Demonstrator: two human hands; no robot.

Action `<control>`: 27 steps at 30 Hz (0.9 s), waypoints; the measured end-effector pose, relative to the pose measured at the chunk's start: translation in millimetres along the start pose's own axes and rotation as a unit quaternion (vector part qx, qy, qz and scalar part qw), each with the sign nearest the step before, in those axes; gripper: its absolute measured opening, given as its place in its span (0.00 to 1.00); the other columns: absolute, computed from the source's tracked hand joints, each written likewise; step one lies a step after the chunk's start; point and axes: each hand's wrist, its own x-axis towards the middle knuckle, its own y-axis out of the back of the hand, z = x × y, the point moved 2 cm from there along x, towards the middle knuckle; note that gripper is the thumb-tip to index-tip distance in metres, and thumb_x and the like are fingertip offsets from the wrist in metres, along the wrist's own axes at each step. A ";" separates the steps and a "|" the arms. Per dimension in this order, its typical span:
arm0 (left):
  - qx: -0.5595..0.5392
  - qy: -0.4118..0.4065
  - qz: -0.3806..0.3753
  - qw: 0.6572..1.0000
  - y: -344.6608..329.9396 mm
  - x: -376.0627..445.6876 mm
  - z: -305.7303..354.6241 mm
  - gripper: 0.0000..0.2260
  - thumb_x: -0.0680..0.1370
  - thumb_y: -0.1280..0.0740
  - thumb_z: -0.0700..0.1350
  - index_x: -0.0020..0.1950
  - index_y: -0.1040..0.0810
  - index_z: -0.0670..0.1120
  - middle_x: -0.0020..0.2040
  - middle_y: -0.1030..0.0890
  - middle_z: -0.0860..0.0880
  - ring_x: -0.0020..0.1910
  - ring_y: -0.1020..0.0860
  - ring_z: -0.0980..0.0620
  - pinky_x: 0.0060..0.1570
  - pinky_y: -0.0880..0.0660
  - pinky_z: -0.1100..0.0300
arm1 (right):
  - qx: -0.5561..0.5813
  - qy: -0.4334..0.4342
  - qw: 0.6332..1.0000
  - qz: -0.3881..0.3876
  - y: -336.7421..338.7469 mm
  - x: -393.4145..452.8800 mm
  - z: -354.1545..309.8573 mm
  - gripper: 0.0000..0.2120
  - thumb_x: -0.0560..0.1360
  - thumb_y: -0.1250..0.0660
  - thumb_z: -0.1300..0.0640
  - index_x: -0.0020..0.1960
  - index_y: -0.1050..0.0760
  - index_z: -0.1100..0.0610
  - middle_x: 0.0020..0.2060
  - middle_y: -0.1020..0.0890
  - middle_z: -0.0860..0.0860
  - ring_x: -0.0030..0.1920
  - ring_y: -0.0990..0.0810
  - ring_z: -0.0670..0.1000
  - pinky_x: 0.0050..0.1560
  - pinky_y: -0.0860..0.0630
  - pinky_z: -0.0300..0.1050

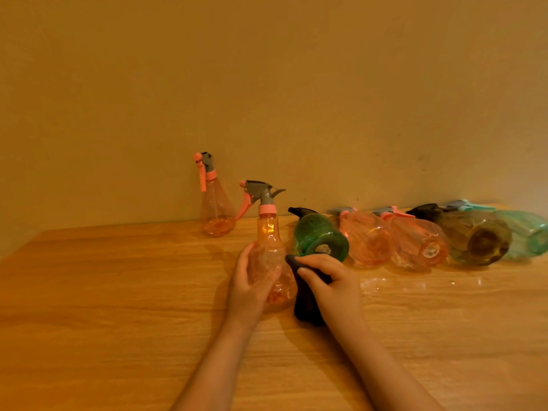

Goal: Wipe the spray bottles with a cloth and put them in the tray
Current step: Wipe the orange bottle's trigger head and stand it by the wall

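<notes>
My left hand [249,284] grips the body of a clear orange spray bottle [268,232] with a grey and pink trigger head, held upright just above the wooden table. My right hand [332,284] holds a dark cloth [305,304] pressed against the bottle's right side. A second orange spray bottle [215,212] stands upright by the wall. Lying on their sides in a row to the right are a green bottle [320,237], two pink bottles [366,238] [415,243], a brown bottle [474,237] and a teal bottle [530,229]. No tray is in view.
The wooden table [118,307] runs up to a plain wall [267,84] at the back. Its left edge slants away at the far left. Bare wood lies in front of and to the left of my arms.
</notes>
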 end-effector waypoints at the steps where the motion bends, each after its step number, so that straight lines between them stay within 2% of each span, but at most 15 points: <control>1: -0.008 0.004 -0.006 1.000 -0.2 -0.2 0.1 0.22 0.75 0.29 0.42 0.64 0.32 0.58 0.60 0.24 0.55 0.56 0.24 0.61 0.50 0.25 0.65 | 0.011 -0.014 1.000 0.008 0.4 3.2 -1.0 0.16 0.69 0.30 0.70 0.43 0.19 0.48 0.39 0.17 0.41 0.45 0.20 0.39 0.48 0.28 0.29; 3: -0.016 0.013 -0.022 1.000 -1.1 -1.9 -0.1 0.25 0.70 0.27 0.47 0.64 0.30 0.57 0.61 0.22 0.52 0.57 0.22 0.56 0.55 0.23 0.57 | 0.018 -0.028 0.999 0.019 0.3 12.4 -4.8 0.17 0.70 0.30 0.69 0.43 0.20 0.46 0.39 0.17 0.40 0.46 0.20 0.39 0.48 0.28 0.29; 5: -0.017 0.013 -0.041 0.999 -2.7 -3.9 -0.3 0.27 0.66 0.28 0.49 0.63 0.29 0.58 0.60 0.21 0.53 0.58 0.21 0.55 0.58 0.23 0.52 | 0.000 -0.020 1.000 0.024 -0.3 25.2 -10.6 0.16 0.70 0.30 0.68 0.43 0.20 0.46 0.40 0.18 0.39 0.46 0.21 0.38 0.48 0.28 0.28; 7: -0.021 0.008 -0.057 0.998 -4.2 -4.6 -0.5 0.29 0.65 0.28 0.48 0.65 0.30 0.57 0.61 0.21 0.52 0.58 0.21 0.55 0.59 0.24 0.50 | -0.034 0.001 0.999 0.026 -1.2 39.3 -15.7 0.14 0.70 0.30 0.68 0.45 0.20 0.48 0.42 0.19 0.39 0.46 0.22 0.36 0.49 0.28 0.28; 10: -0.030 0.000 -0.054 0.998 -4.0 -2.4 -3.1 0.35 0.61 0.29 0.52 0.68 0.31 0.54 0.61 0.22 0.48 0.57 0.21 0.52 0.57 0.22 0.49 | -0.085 0.043 0.995 0.010 -6.2 46.2 -17.1 0.13 0.69 0.29 0.69 0.48 0.18 0.55 0.43 0.19 0.43 0.47 0.24 0.31 0.51 0.29 0.26; 13: -0.042 0.005 -0.026 0.999 -1.7 -0.9 -4.8 0.32 0.60 0.31 0.54 0.64 0.29 0.54 0.58 0.20 0.47 0.55 0.20 0.51 0.50 0.22 0.56 | -0.121 0.097 0.988 -0.013 -10.2 25.7 -9.8 0.12 0.68 0.31 0.67 0.48 0.18 0.56 0.45 0.20 0.43 0.50 0.24 0.35 0.53 0.29 0.29; 16: -0.041 0.008 -0.021 0.999 -2.3 -0.7 -5.9 0.32 0.61 0.32 0.53 0.66 0.29 0.51 0.56 0.19 0.47 0.54 0.20 0.50 0.46 0.24 0.59 | -0.132 0.139 0.982 -0.009 -1.9 0.3 0.0 0.13 0.66 0.32 0.68 0.47 0.18 0.56 0.46 0.20 0.43 0.50 0.23 0.40 0.53 0.27 0.33; 18: -0.062 0.029 -0.004 0.998 -2.0 1.5 -5.1 0.25 0.67 0.31 0.49 0.64 0.28 0.50 0.52 0.18 0.49 0.49 0.19 0.52 0.42 0.24 0.60 | -0.143 0.148 0.978 -0.030 2.8 -7.8 2.9 0.14 0.66 0.32 0.70 0.47 0.18 0.56 0.46 0.21 0.42 0.49 0.23 0.40 0.53 0.28 0.31; 20: -0.103 0.054 0.017 0.993 -1.1 3.8 -2.8 0.13 0.76 0.34 0.41 0.60 0.26 0.51 0.47 0.18 0.49 0.42 0.19 0.54 0.36 0.24 0.63 | -0.151 0.145 0.976 -0.058 3.7 -10.7 3.2 0.14 0.65 0.32 0.70 0.46 0.17 0.56 0.45 0.21 0.42 0.48 0.23 0.40 0.53 0.29 0.29; 22: -0.127 0.073 0.041 0.988 0.7 5.8 -0.2 0.10 0.79 0.38 0.39 0.56 0.26 0.52 0.44 0.19 0.49 0.39 0.21 0.54 0.34 0.24 0.63 | -0.146 0.136 0.977 -0.071 3.3 -11.4 4.5 0.13 0.65 0.33 0.70 0.45 0.17 0.57 0.45 0.21 0.41 0.48 0.23 0.41 0.52 0.29 0.29; 25: -0.147 0.083 0.050 0.984 2.2 6.3 -0.7 0.10 0.75 0.34 0.43 0.56 0.25 0.52 0.46 0.19 0.47 0.44 0.20 0.49 0.38 0.25 0.58 | -0.135 0.130 0.980 -0.071 4.8 -10.0 7.7 0.14 0.65 0.33 0.70 0.44 0.17 0.56 0.44 0.21 0.41 0.48 0.22 0.40 0.52 0.28 0.31; 26: -0.143 0.084 0.042 0.985 2.2 6.0 -2.5 0.12 0.74 0.31 0.44 0.57 0.25 0.52 0.49 0.18 0.46 0.48 0.20 0.47 0.40 0.25 0.57 | -0.133 0.130 0.980 -0.068 5.5 -9.5 8.2 0.14 0.65 0.33 0.71 0.44 0.17 0.56 0.44 0.21 0.41 0.48 0.22 0.40 0.52 0.28 0.31; 27: -0.127 0.085 0.036 0.988 1.9 5.1 -3.1 0.18 0.71 0.27 0.47 0.59 0.25 0.52 0.52 0.19 0.46 0.51 0.20 0.46 0.42 0.25 0.56 | -0.132 0.132 0.980 -0.067 6.1 -9.4 8.3 0.14 0.65 0.33 0.71 0.45 0.17 0.56 0.44 0.21 0.41 0.48 0.22 0.41 0.52 0.28 0.31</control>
